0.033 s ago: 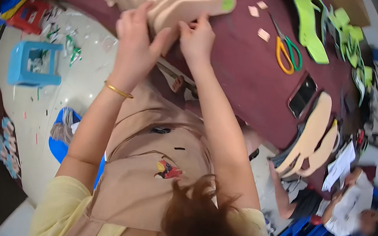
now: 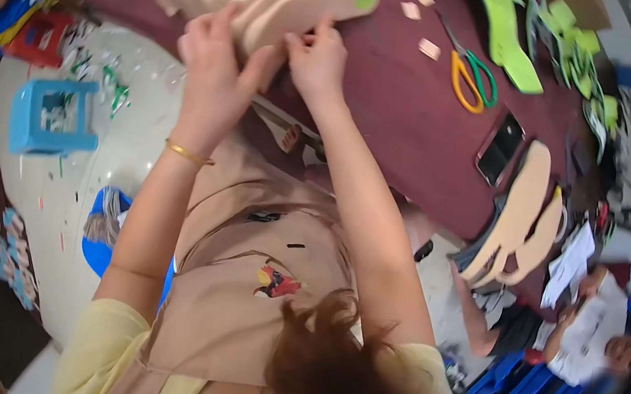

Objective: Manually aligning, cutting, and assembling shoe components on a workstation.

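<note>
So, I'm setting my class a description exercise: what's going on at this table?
A person's two bare hands are at a row of beige, sole-shaped pieces on a maroon tabletop. The left hand and right hand are both by the row's near side; whether either grips a piece is unclear. Scissors and a phone lie to the right.

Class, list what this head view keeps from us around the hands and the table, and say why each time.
All in the head view:
- Right hand: its curled fingers hide whether it pinches anything.
- Left hand: its back hides the palm side.
- Beige stack: far part cut off by the top edge.
- Blue tub: partly hidden behind the left forearm.
</note>
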Tool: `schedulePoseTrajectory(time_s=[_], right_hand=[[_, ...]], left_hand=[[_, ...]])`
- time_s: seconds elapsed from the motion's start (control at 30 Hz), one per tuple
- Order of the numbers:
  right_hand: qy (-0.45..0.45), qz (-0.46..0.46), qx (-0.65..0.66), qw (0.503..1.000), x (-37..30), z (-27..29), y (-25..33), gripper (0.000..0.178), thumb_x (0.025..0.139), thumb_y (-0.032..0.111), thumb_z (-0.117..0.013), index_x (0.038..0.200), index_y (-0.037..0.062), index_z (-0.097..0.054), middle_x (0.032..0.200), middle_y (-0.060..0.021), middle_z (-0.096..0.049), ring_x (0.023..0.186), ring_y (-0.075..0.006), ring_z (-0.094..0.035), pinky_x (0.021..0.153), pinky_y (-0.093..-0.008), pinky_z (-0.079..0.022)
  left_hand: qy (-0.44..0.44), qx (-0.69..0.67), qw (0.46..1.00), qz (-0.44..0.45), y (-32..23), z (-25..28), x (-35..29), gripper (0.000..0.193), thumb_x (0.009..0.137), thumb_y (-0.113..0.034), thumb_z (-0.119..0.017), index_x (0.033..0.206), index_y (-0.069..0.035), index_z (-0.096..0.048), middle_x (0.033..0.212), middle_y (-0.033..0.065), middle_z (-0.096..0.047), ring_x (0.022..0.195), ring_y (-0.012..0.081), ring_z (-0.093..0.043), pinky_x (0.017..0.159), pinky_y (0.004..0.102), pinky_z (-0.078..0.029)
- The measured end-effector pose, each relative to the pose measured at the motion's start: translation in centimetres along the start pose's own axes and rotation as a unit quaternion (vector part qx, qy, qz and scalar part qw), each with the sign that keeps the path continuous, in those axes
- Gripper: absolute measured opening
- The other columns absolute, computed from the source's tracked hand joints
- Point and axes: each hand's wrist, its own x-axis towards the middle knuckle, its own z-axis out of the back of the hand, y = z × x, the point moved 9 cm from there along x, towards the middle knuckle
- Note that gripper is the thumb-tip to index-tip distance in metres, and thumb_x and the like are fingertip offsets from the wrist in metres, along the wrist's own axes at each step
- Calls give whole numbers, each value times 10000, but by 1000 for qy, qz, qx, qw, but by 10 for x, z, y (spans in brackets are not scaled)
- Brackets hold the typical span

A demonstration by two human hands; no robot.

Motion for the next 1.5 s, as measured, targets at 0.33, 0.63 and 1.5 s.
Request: schedulePoseTrajectory(time_s=[0.33,0.63,1.5], right_hand=[[-234,-83,-299,921,-60,347,-63,190,773,181,-725,907,51,-689,866,-102,-636,779,-210,-619,718,-327,-488],[-137,-321,-194,917,-103,429,-163,273,762,200,-717,916,-16,-652,864,-134,-648,790,-212,-611,677,-337,-474],[-128,-1,-67,990,12,263,-56,127,809,116,-646,887,16,-638,873,-97,-626,787,-194,-612,694,-302,-484]], left_hand=[[-91,-211,973,-17,-1,33,-17,100,908,-61,-578,961,1,-635,824,30,-585,698,90,-490,643,204,-394],[97,-345,923,-142,-142,-41,-36,60,792,-22,-645,851,-34,-641,715,71,-538,661,223,-484,594,323,-406],[225,-500,820,165,-66,-209,-2,285,907,-131,-540,1133,44,-539,1018,114,-661,886,160,-634,783,310,-499]])
